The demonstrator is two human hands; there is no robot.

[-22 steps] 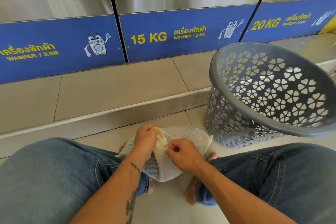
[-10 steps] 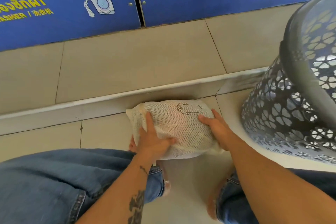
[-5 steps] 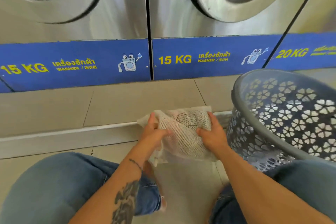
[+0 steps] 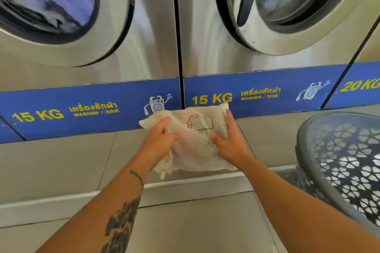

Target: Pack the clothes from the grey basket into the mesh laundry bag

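While raised in front of the washers, held between both hands: the mesh laundry bag (image 4: 197, 141), cream-coloured, stuffed full, with a garment outline printed on its upper face. Left hand (image 4: 159, 139) clasped on the bag's left side, fingers over the top, thumb pressing into the mesh. Right hand (image 4: 228, 141) clasped on the right side, fingers stretched up along the edge, thumb dug into the front. Below the left grip, dangling: a short pale tab (image 4: 163, 173). To the right and well apart from the bag, on the tiled floor (image 4: 195, 222): the grey basket (image 4: 341, 168), its perforated wall showing flower cut-outs. Behind, above a raised tiled step (image 4: 61, 162): two steel washers marked 15 KG (image 4: 211, 98) on blue panels.
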